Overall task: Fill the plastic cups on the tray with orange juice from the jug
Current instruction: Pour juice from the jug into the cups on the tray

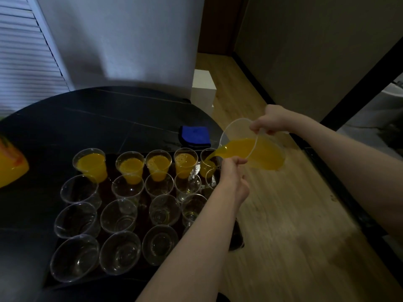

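Orange juice streams from a clear jug [253, 147], tilted at centre right of the frame, into the back-right cup [208, 164] on the tray [52, 267]. Right hand [270, 122] pinches the rim; left hand [231, 168] grips beneath. Tilting further could overshoot the narrow cup and spill.

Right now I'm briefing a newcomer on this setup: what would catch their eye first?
The jug, tilted at the tray's far right corner, pours juice into the last back-row cup. The right hand holds its rim; the left hand steadies it below. In front stand rows of empty cups.
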